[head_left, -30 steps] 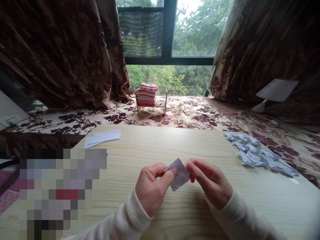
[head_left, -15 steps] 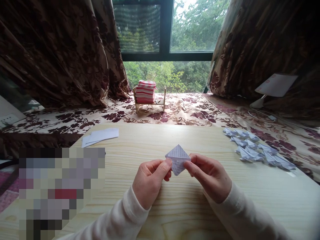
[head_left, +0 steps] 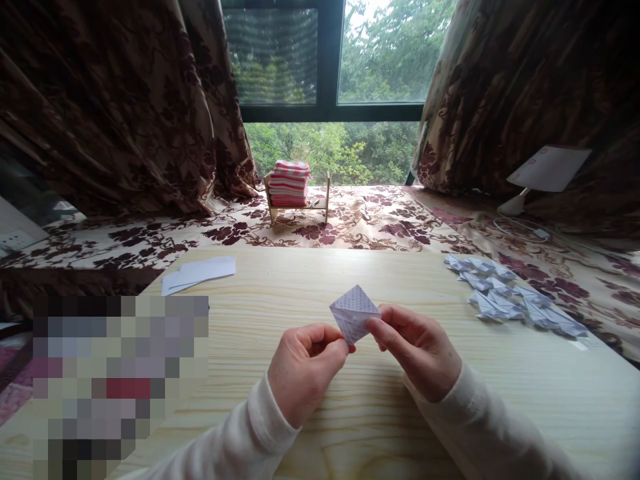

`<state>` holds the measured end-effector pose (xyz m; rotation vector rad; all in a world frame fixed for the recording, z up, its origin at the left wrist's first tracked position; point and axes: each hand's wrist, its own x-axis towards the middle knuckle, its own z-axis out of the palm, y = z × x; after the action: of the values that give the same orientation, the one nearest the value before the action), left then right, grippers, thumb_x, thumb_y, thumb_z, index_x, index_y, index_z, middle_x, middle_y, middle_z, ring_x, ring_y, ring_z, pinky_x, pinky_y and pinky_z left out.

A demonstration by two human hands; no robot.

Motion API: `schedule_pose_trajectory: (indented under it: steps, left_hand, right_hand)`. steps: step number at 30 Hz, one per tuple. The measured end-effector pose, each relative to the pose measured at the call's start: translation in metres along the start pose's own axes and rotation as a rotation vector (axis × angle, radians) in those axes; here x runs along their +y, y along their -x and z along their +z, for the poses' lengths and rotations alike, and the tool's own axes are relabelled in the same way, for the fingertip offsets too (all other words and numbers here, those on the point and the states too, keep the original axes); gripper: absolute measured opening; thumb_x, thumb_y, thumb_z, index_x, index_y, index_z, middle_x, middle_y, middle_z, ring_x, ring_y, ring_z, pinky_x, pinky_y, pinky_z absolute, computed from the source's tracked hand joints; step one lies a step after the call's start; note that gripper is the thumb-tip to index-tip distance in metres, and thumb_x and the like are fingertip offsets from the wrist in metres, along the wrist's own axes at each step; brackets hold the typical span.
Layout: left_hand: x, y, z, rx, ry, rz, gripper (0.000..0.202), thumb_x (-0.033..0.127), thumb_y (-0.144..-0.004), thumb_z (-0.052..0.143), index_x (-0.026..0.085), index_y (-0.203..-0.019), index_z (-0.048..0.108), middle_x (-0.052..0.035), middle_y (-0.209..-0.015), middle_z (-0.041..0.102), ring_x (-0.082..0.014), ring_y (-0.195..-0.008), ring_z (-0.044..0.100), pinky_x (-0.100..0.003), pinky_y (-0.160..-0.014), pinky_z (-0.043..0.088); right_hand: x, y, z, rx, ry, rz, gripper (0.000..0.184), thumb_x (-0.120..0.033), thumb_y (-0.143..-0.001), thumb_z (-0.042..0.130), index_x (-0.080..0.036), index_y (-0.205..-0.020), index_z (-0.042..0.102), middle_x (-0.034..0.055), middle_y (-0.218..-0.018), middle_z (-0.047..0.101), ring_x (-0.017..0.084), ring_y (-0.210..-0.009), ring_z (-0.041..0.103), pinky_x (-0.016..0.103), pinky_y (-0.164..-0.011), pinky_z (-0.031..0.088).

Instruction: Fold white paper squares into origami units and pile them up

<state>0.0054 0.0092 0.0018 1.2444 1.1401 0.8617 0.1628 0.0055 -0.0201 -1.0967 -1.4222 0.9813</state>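
Note:
A small folded paper [head_left: 355,311], diamond-shaped with a dotted print and a crease across its middle, is held above the table [head_left: 280,287]. Thumb and fingers of my right hand [head_left: 417,343] pinch its right corner. My left hand [head_left: 307,370] is closed at the lower left edge, thumb against forefinger, near the bottom corner. Part of that lower edge is hidden behind the left fingertips. Several folded paper pieces [head_left: 505,293] lie in rows at the table's right side.
Flat white paper strips [head_left: 205,270] lie at the table's back left. A blurred-out patch [head_left: 120,380] covers the left front. Beyond the table, a small wooden rack [head_left: 300,205] bears folded pink-striped cloths [head_left: 289,183], and a white lamp [head_left: 550,168] stands at the right.
My left fingers have slid down from the paper's left side to its lower edge. The paper is slightly tilted now, still in my right hand's pinch.

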Motion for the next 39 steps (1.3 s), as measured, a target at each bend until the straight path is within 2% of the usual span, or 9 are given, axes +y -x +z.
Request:
schedule_pose_trajectory:
  steps: [7,15,20,24,25,29,33,35,39]
  left_hand:
    - [-0.002,0.000,-0.002,0.024,-0.018,0.022,0.019,0.029,-0.064,0.056,0.012,-0.062,0.063,0.0018,-0.053,0.051,-0.0094,-0.052,0.041,-0.021,-0.051,0.032]
    - [-0.010,0.000,-0.001,0.004,-0.025,0.130,0.020,0.033,-0.072,0.059,0.014,-0.065,0.060,-0.0002,-0.059,0.054,-0.0120,-0.058,0.046,-0.025,-0.060,0.040]
    - [-0.009,0.001,0.000,0.033,-0.131,0.144,0.022,0.031,-0.073,0.058,0.015,-0.058,0.055,0.0013,-0.056,0.049,-0.0108,-0.056,0.043,-0.023,-0.054,0.037]
    - [-0.008,0.026,-0.007,0.000,-0.336,0.152,0.025,0.029,-0.077,0.054,0.015,-0.056,0.055,0.0018,-0.053,0.048,-0.0113,-0.054,0.045,-0.023,-0.052,0.037]
    - [-0.010,0.036,-0.010,0.026,-0.435,0.205,0.023,0.027,-0.078,0.055,0.016,-0.058,0.058,0.0006,-0.057,0.052,-0.0128,-0.058,0.049,-0.025,-0.056,0.039]
    - [-0.025,0.077,-0.017,0.382,-0.785,0.607,0.013,0.017,-0.082,0.051,0.019,-0.080,0.064,-0.0031,-0.077,0.061,-0.0176,-0.077,0.056,-0.031,-0.073,0.044]
    - [-0.043,0.089,-0.005,0.259,-0.983,0.741,0.026,0.015,-0.080,0.052,0.018,-0.103,0.063,-0.0080,-0.105,0.063,-0.0219,-0.093,0.056,-0.038,-0.083,0.044]
    - [-0.049,0.086,0.002,0.220,-1.057,0.697,0.029,0.020,-0.079,0.053,0.018,-0.106,0.062,-0.0080,-0.110,0.063,-0.0249,-0.097,0.055,-0.043,-0.087,0.042]
    - [-0.057,0.083,0.005,0.192,-1.114,0.685,0.030,0.022,-0.078,0.053,0.020,-0.107,0.062,-0.0049,-0.113,0.063,-0.0255,-0.100,0.054,-0.046,-0.091,0.037]
  right_hand:
    - [-0.001,0.000,-0.002,-0.164,0.061,0.001,0.021,-0.034,-0.082,0.054,-0.017,-0.071,0.058,-0.0001,-0.064,0.052,0.012,-0.060,0.046,0.024,-0.057,0.041]
    - [0.002,0.002,0.002,-0.166,0.032,-0.020,0.018,-0.033,-0.081,0.055,-0.017,-0.080,0.063,0.0021,-0.067,0.056,0.014,-0.060,0.047,0.029,-0.063,0.046]
    - [0.006,0.000,0.001,-0.188,0.040,0.014,0.023,-0.036,-0.079,0.054,-0.016,-0.071,0.061,0.0016,-0.063,0.054,0.015,-0.061,0.049,0.028,-0.060,0.045]
    - [0.010,0.003,0.001,-0.264,0.156,0.073,0.025,-0.035,-0.075,0.054,-0.016,-0.059,0.054,-0.0024,-0.053,0.045,0.011,-0.052,0.042,0.023,-0.047,0.035]
    - [0.010,0.004,0.001,-0.292,0.213,0.089,0.026,-0.033,-0.074,0.053,-0.017,-0.054,0.049,-0.0040,-0.050,0.040,0.009,-0.049,0.038,0.022,-0.044,0.031]
    - [0.008,0.011,0.005,-0.350,0.477,0.058,0.031,-0.027,-0.070,0.050,-0.019,-0.046,0.032,-0.0061,-0.045,0.028,0.007,-0.044,0.029,0.022,-0.041,0.020]
    - [0.007,0.016,0.009,-0.372,0.734,-0.041,0.030,-0.023,-0.067,0.054,-0.019,-0.045,0.034,-0.0060,-0.042,0.033,0.007,-0.042,0.030,0.023,-0.042,0.020]
    - [0.009,0.017,0.008,-0.372,0.789,-0.085,0.025,-0.024,-0.066,0.058,-0.018,-0.047,0.043,-0.0059,-0.042,0.039,0.007,-0.042,0.032,0.023,-0.042,0.020]
    - [0.010,0.014,0.002,-0.311,0.672,-0.254,0.010,-0.025,-0.072,0.057,-0.019,-0.079,0.061,-0.0027,-0.057,0.054,0.010,-0.051,0.047,0.023,-0.049,0.035]
